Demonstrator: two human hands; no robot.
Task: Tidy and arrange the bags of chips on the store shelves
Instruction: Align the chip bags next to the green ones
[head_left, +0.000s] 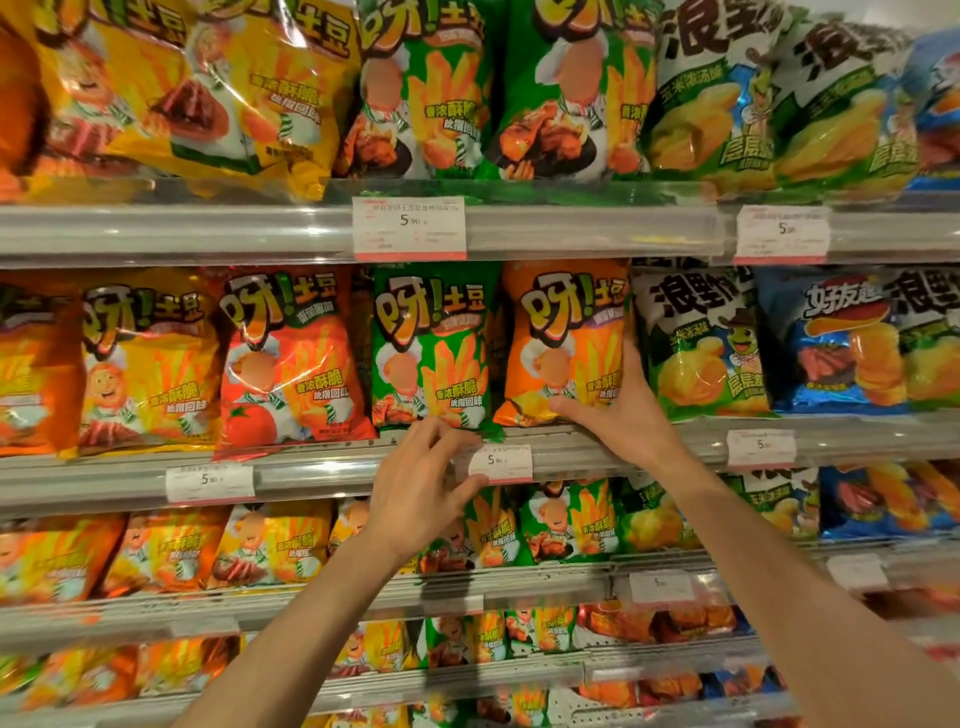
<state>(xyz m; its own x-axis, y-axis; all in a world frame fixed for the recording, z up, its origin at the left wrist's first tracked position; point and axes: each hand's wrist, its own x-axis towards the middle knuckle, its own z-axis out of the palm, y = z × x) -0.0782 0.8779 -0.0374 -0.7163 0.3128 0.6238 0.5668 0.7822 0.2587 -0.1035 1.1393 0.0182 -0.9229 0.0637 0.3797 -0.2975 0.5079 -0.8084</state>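
right hand (618, 410): fingers spread, cupping orange bag (563, 343) at its 4 o'clock corner, likely squaring it | left hand (423, 486): fingers loosely curled at shelf rail (311, 475), under green bag (431, 348), holding nothing

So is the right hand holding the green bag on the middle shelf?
No, the right hand grips the orange bag; the green bag stands beside it, above the left hand.

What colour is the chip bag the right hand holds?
Orange chip bag, in the right hand; head view.
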